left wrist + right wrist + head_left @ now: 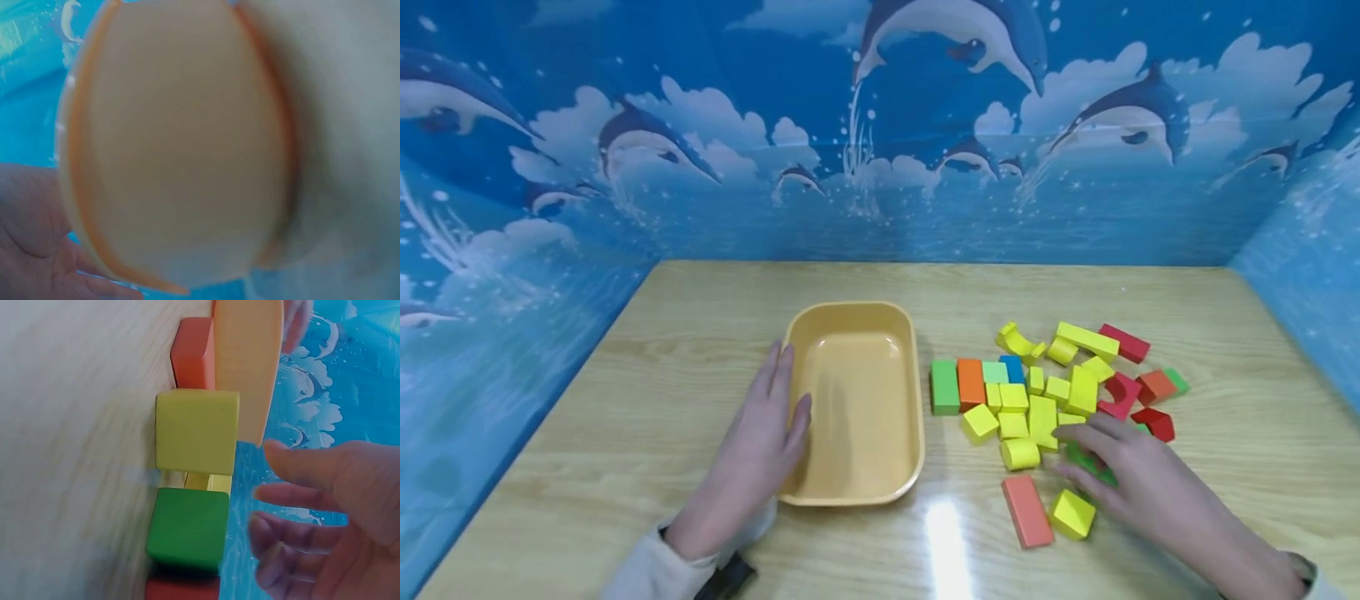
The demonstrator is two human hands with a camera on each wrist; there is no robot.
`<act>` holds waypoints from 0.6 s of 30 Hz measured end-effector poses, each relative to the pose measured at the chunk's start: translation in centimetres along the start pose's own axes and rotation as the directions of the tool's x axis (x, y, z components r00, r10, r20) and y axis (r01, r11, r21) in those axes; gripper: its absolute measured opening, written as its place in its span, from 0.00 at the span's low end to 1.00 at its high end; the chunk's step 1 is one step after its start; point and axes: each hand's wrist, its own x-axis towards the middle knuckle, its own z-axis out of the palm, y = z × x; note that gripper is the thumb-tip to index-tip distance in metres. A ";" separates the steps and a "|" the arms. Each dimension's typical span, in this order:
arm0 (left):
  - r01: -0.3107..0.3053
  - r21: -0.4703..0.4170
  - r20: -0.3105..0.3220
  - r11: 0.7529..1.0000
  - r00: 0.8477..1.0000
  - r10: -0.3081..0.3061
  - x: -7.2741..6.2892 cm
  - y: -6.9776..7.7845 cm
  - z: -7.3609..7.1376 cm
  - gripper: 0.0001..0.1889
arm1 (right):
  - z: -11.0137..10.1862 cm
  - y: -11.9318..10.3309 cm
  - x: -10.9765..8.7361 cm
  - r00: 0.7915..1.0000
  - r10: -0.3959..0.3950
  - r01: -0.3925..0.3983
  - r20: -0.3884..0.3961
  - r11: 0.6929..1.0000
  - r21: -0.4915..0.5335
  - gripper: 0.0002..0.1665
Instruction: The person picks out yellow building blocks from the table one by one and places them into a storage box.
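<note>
My left hand (756,433) rests on the left rim of a beige tray (853,308), its thumb over the tray's inside and its fingers fairly straight. In the left wrist view the tray's wall (181,137) hides part of that hand. My right hand (1142,475) hovers over a green block (1084,463), fingers loosely bent. The right wrist view shows a gap between this hand (350,512) and the green block (187,528), and nothing in its grasp. Close by lie a yellow cube (1072,514) and a pinkish-red rectangular block (1028,512).
Several yellow blocks (1012,398) cluster right of the tray, beside a light green block (945,387), an orange block (971,384) and a blue block (1012,368). Farther right is a red arch block (1122,393). Dolphin-print sheeting (880,208) borders the wooden table (700,333).
</note>
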 end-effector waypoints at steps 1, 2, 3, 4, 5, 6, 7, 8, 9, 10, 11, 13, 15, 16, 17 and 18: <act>0.007 -0.021 0.004 1.000 1.000 -0.007 -0.2 -0.3 -0.1 0.32 | 0.0 0.2 -0.3 1.000 0.007 -0.007 0.022 1.000 -0.003 0.24; 0.020 -0.047 0.008 0.999 1.000 -0.020 -0.4 -0.6 -0.1 0.31 | 0.0 0.4 -0.5 0.998 0.023 -0.023 0.058 1.000 0.000 0.25; 0.032 -0.077 0.006 0.997 0.999 -0.031 -0.6 -0.9 -0.1 0.30 | 0.0 0.5 -0.7 0.994 0.042 -0.043 0.101 0.999 0.001 0.25; 0.044 -0.109 0.001 0.993 0.999 -0.044 -0.8 -1.1 -0.1 0.29 | 0.0 0.6 -0.9 0.990 0.054 -0.055 0.134 0.998 0.003 0.26; 0.054 -0.142 -0.007 0.988 0.998 -0.056 -1.0 -1.3 -0.1 0.28 | 0.1 0.7 -1.0 0.985 0.067 -0.067 0.161 0.998 -0.006 0.27; 0.065 -0.177 -0.018 0.982 0.997 -0.070 -1.1 -1.5 -0.1 0.27 | 0.1 0.7 -1.1 0.982 0.074 -0.072 0.176 0.997 -0.016 0.28; 0.082 -0.213 -0.027 0.974 0.996 -0.090 -1.3 -1.6 -0.1 0.26 | 0.1 0.7 -1.2 0.982 0.068 -0.065 0.178 0.998 -0.022 0.27; 0.096 -0.249 -0.033 0.964 0.994 -0.108 -1.4 -1.8 -0.1 0.26 | 0.1 0.8 -1.3 0.980 0.068 -0.064 0.185 0.998 -0.026 0.28; 0.106 -0.276 -0.039 0.955 0.992 -0.121 -1.4 -1.9 0.0 0.25 | 0.1 0.8 -1.3 0.980 0.056 -0.051 0.191 0.998 -0.034 0.27; 0.114 -0.297 -0.041 0.948 0.990 -0.131 -1.5 -2.0 0.0 0.24 | 0.2 0.8 -1.4 0.980 0.034 -0.028 0.196 0.999 -0.031 0.27; 0.119 -0.319 -0.041 0.940 0.989 -0.139 -1.6 -2.2 0.1 0.24 | 0.2 0.8 -1.4 0.980 0.005 0.000 0.199 1.000 -0.021 0.25; 0.126 -0.361 -0.034 0.924 0.988 -0.148 -1.7 -2.6 0.2 0.23 | 0.2 0.8 -1.5 0.975 -0.064 0.060 0.212 0.998 0.022 0.22; 0.134 -0.372 -0.031 0.918 0.987 -0.157 -1.8 -3.1 0.4 0.21 | 0.3 0.7 -1.6 0.965 -0.112 0.100 0.236 0.993 0.063 0.21; 0.146 -0.384 -0.024 0.912 0.986 -0.168 -1.9 -3.3 0.6 0.20 | 0.4 0.7 -1.6 0.960 -0.132 0.115 0.249 0.990 0.083 0.21; 0.168 -0.404 -0.007 0.899 0.982 -0.186 -2.0 -3.5 0.7 0.20 | 0.4 0.7 -1.7 0.955 -0.146 0.126 0.257 0.988 0.094 0.21; 0.200 -0.422 0.014 0.885 0.977 -0.214 -2.1 -3.6 0.9 0.20 | 0.4 0.7 -1.7 0.952 -0.154 0.133 0.266 0.986 0.098 0.22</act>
